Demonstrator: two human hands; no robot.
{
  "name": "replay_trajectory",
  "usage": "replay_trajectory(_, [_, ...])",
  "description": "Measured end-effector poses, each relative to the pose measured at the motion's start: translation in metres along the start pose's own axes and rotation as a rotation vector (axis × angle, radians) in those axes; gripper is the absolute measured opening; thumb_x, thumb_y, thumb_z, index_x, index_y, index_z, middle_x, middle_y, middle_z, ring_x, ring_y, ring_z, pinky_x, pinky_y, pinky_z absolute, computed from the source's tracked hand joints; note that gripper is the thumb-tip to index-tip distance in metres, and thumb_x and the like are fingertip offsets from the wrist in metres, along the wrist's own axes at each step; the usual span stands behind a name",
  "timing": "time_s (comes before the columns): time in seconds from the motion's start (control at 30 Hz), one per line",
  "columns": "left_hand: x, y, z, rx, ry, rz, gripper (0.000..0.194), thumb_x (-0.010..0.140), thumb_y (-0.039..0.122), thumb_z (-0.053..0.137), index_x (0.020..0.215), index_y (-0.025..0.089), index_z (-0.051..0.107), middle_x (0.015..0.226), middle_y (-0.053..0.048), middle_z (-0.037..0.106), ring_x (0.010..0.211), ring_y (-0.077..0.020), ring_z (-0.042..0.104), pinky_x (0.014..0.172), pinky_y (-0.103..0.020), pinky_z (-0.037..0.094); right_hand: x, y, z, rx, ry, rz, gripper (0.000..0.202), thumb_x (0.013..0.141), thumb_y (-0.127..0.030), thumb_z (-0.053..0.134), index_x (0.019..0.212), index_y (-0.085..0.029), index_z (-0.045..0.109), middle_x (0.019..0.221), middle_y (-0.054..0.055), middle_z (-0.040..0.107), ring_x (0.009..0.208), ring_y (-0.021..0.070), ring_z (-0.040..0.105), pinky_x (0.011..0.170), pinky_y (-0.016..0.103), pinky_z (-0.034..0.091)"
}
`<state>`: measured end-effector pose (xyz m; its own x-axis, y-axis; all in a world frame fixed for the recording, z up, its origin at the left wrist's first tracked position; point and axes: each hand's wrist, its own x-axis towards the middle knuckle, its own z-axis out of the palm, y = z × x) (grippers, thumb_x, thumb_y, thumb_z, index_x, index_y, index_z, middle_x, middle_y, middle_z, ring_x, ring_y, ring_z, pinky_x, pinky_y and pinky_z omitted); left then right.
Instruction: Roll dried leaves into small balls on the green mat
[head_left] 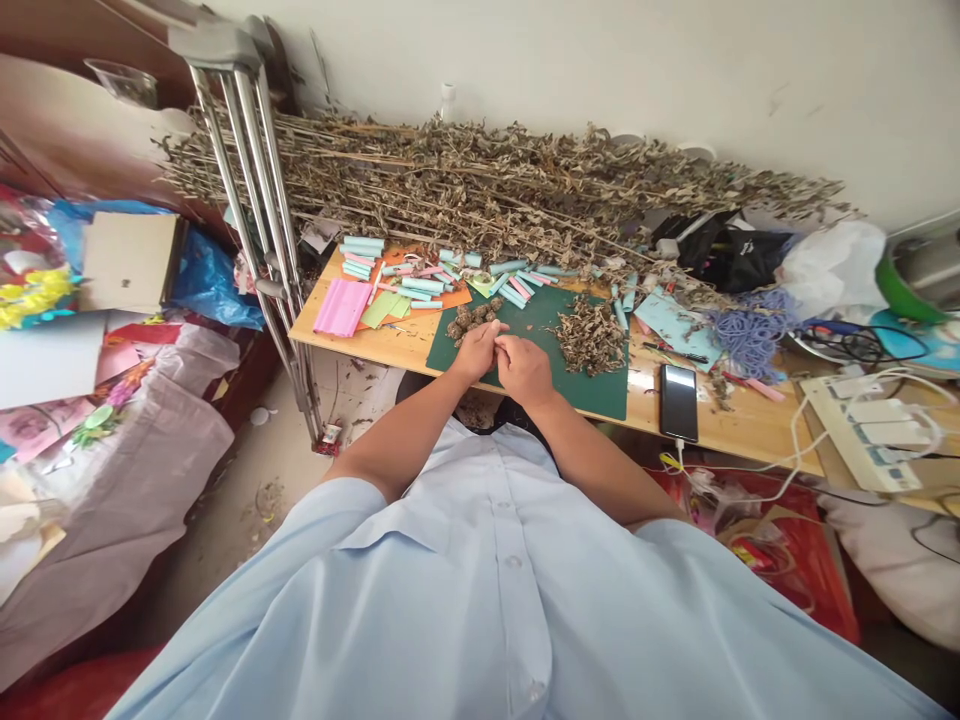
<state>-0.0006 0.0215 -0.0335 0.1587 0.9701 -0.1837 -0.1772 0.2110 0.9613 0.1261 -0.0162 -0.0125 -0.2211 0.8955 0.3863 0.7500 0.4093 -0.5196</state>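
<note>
Over the near edge of a green cutting mat [600, 397], my left hand [477, 354] and my right hand [525, 371] meet, fingertips pinched together. Whatever lies between their fingers is too small or hidden to make out. Just beyond my left hand sit several clumped balls of dried leaves [466, 319]. To the right of my right hand, a loose heap of dried leaves [591, 336] rests on the mat. Rolled paper tubes [422, 286] in light blue and pink lie along the back of the mat and to its left.
Long dried plant stalks [480, 180] span the table's back. Pink paper [343, 306] lies left; a phone [679, 402] on a cable, blue cord [752, 328] and a power strip [862, 432] are right. Metal crutches [251, 180] lean at the left end of the wooden table [311, 322].
</note>
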Motion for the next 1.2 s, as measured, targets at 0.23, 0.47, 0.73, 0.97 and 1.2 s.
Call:
replay_trajectory(0.23, [-0.002, 0.002, 0.000, -0.006, -0.006, -0.017, 0.062, 0.094, 0.069, 0.047, 0.112, 0.014, 0.068, 0.048, 0.005, 0.041, 0.038, -0.0090, 0.035, 0.042, -0.027, 0.027, 0.002, -0.001, -0.004, -0.011, -0.012, -0.047, 0.021, 0.094, -0.020, 0.049, 0.104, -0.023, 0.067, 0.098, 0.009, 0.076, 0.096, 0.0255, 0.069, 0.092, 0.038, 0.054])
replay_trajectory(0.47, [-0.002, 0.000, -0.002, -0.019, -0.077, 0.063, 0.051, 0.094, 0.063, 0.053, 0.103, 0.015, 0.068, 0.049, 0.004, 0.044, 0.038, -0.0092, 0.036, 0.039, -0.026, 0.026, 0.012, 0.004, 0.006, 0.319, 0.065, 0.262, 0.016, 0.083, -0.025, 0.063, 0.099, -0.023, 0.065, 0.093, 0.005, 0.077, 0.088, 0.0223, 0.073, 0.088, 0.038, 0.056])
replay_trajectory(0.73, [-0.004, 0.003, 0.000, 0.030, -0.024, 0.037, 0.046, 0.097, 0.056, 0.049, 0.108, 0.014, 0.063, 0.045, 0.006, 0.046, 0.036, -0.0082, 0.036, 0.040, -0.022, 0.029, 0.021, 0.022, 0.014, 0.966, 0.154, 0.769, 0.033, 0.063, -0.030, 0.079, 0.089, -0.020, 0.059, 0.070, -0.003, 0.070, 0.061, 0.0147, 0.067, 0.064, 0.031, 0.060])
replay_trajectory(0.97, [-0.006, 0.004, 0.002, 0.149, -0.061, 0.061, 0.032, 0.095, 0.045, 0.055, 0.085, 0.015, 0.062, 0.047, 0.005, 0.049, 0.039, -0.0068, 0.040, 0.042, -0.020, 0.030, 0.016, 0.032, 0.009, 0.816, 0.169, 0.667, 0.034, 0.066, -0.035, 0.077, 0.091, -0.021, 0.060, 0.073, -0.001, 0.072, 0.064, 0.0167, 0.069, 0.065, 0.033, 0.060])
replay_trajectory(1.2, [-0.007, 0.000, 0.003, 0.223, -0.034, 0.141, 0.034, 0.093, 0.034, 0.058, 0.115, 0.011, 0.071, 0.051, 0.004, 0.054, 0.048, -0.0104, 0.049, 0.052, -0.023, 0.040, 0.019, 0.034, 0.005, 0.777, 0.159, 0.682, 0.033, 0.065, -0.033, 0.075, 0.092, -0.021, 0.058, 0.072, -0.002, 0.070, 0.063, 0.0174, 0.069, 0.063, 0.033, 0.060])
